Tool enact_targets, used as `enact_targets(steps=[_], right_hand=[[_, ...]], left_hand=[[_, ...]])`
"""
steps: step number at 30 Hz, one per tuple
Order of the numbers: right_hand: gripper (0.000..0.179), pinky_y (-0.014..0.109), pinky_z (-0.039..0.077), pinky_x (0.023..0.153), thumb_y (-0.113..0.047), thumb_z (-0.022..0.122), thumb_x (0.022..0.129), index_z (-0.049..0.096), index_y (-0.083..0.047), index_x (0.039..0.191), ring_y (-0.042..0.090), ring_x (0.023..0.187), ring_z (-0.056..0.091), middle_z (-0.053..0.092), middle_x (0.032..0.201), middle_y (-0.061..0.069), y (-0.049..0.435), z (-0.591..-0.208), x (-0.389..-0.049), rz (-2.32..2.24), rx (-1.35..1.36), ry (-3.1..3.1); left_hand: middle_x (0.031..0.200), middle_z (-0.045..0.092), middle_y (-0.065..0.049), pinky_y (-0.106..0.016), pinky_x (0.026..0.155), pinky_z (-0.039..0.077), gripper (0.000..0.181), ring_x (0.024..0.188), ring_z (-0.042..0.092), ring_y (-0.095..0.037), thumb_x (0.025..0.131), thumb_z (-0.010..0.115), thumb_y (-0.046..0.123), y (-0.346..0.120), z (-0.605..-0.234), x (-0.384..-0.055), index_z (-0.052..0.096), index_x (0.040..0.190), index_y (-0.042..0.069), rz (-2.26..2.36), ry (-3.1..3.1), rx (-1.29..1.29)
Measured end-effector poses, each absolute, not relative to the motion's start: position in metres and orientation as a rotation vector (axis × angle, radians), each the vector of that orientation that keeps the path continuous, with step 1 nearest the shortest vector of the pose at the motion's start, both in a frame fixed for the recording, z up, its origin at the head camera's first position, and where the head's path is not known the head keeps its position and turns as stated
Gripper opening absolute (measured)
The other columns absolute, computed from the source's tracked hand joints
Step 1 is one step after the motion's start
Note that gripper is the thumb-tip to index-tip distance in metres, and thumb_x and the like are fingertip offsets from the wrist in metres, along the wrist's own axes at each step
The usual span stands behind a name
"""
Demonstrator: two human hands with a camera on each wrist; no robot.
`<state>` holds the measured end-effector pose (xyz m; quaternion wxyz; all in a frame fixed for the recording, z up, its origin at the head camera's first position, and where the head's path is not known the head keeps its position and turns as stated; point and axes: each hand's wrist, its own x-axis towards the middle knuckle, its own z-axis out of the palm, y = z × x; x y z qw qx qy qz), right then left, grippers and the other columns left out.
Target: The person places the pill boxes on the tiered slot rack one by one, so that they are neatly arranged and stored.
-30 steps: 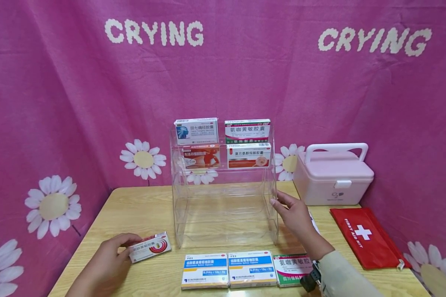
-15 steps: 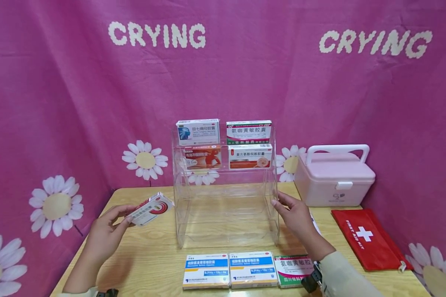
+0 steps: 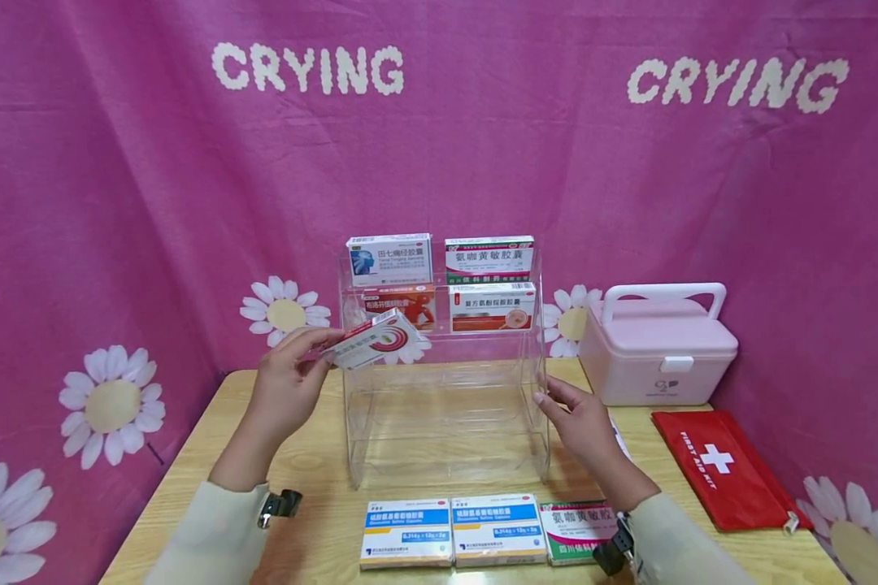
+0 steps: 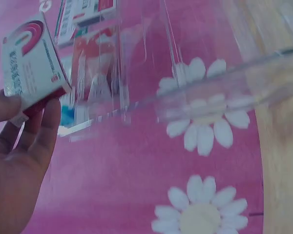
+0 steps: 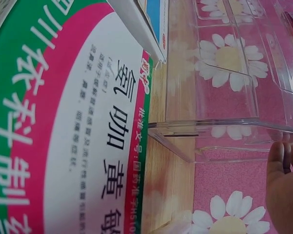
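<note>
White cardboard with red rings and a red side made up the medicine box (image 3: 373,340), which the left hand (image 3: 285,386) pinched by its left end, thumb on the printed face and fingers behind. It hung tilted in the air at the left of the clear rack (image 3: 449,470), partly covering the orange box (image 3: 419,302) in the head view; whether it touched the rack could not be told.

Such a carton should handle as light and fairly stiff, its coated card a little slippery, its panels liable to dent under a hard squeeze. The short end or narrow sides seemed the best hold. The right hand (image 3: 581,422) had its fingertips at the rack's right side; whether it pinched the panel or only leaned there could not be told.

The held carton's characters were too small to read surely. On the top tier, the left box (image 3: 391,262) read 田七痛经胶囊, the right box (image 3: 488,260) 氨咖黄敏胶囊. On the near table (image 3: 315,455), a blue-and-white box (image 3: 407,532) and its twin (image 3: 499,532) showed 0.314g. The red pouch (image 3: 724,471) at right read FIRST AID KIT; the far curtain (image 3: 519,162) said CRYING twice.
</note>
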<state>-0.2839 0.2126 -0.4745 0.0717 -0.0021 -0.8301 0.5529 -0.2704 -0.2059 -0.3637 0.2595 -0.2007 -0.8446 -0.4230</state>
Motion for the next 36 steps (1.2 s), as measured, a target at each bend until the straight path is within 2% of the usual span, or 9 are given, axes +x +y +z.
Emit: enact_targets(steps=[4, 7, 12, 22, 30, 36], right_hand=[[0.051, 0.048, 0.057, 0.112, -0.033, 0.068, 0.110, 0.059, -0.017, 0.158, 0.034, 0.143, 0.060, 0.062, 0.158, 0.014, 0.212, -0.473, -0.284, 1.655, -0.010, -2.495], [0.050, 0.042, 0.058, 0.108, -0.031, 0.069, 0.110, 0.060, -0.015, 0.157, 0.035, 0.143, 0.060, 0.063, 0.156, 0.015, 0.212, -0.473, -0.284, 1.659, -0.017, -2.491], [0.050, 0.047, 0.058, 0.110, -0.031, 0.070, 0.109, 0.061, -0.014, 0.156, 0.037, 0.144, 0.060, 0.063, 0.155, 0.017, 0.211, -0.473, -0.283, 1.665, -0.021, -2.484], [0.052, 0.053, 0.056, 0.113, -0.034, 0.069, 0.110, 0.059, -0.015, 0.158, 0.038, 0.146, 0.057, 0.060, 0.159, 0.016, 0.212, -0.474, -0.283, 1.664, -0.030, -2.494], [0.052, 0.035, 0.058, 0.103, -0.034, 0.068, 0.110, 0.059, -0.016, 0.158, 0.036, 0.143, 0.059, 0.063, 0.156, 0.017, 0.213, -0.474, -0.284, 1.654, -0.022, -2.498], [0.053, 0.028, 0.058, 0.097, -0.035, 0.069, 0.109, 0.060, -0.015, 0.157, 0.036, 0.142, 0.060, 0.064, 0.154, 0.017, 0.212, -0.474, -0.283, 1.645, -0.026, -2.495]], left_hand=[[0.135, 0.071, -0.010, -0.046, 0.091, 0.067, 0.041, 0.116, 0.071, -0.031, 0.103, 0.067, -0.007, -0.186, -0.353, -0.286, 0.074, 0.136, 0.014, -1.009, -2.348, -0.632], [0.138, 0.070, -0.009, -0.051, 0.096, 0.066, 0.039, 0.121, 0.069, -0.032, 0.105, 0.065, -0.005, -0.176, -0.348, -0.296, 0.073, 0.137, 0.016, -0.918, -2.406, -0.709], [0.139, 0.069, -0.009, -0.052, 0.105, 0.062, 0.034, 0.126, 0.069, -0.033, 0.106, 0.066, 0.000, -0.166, -0.347, -0.308, 0.073, 0.135, 0.015, -0.751, -2.533, -0.763], [0.140, 0.069, -0.011, -0.053, 0.108, 0.060, 0.037, 0.125, 0.069, -0.034, 0.104, 0.067, 0.000, -0.158, -0.356, -0.316, 0.072, 0.139, 0.013, -0.541, -2.684, -0.676], [0.139, 0.071, -0.011, -0.052, 0.109, 0.059, 0.039, 0.125, 0.070, -0.034, 0.102, 0.068, -0.002, -0.150, -0.357, -0.314, 0.072, 0.138, 0.012, -0.422, -2.731, -0.610], [0.139, 0.071, -0.012, -0.052, 0.107, 0.060, 0.038, 0.120, 0.071, -0.033, 0.100, 0.072, -0.002, -0.149, -0.359, -0.313, 0.072, 0.137, 0.010, -0.394, -2.773, -0.558]])
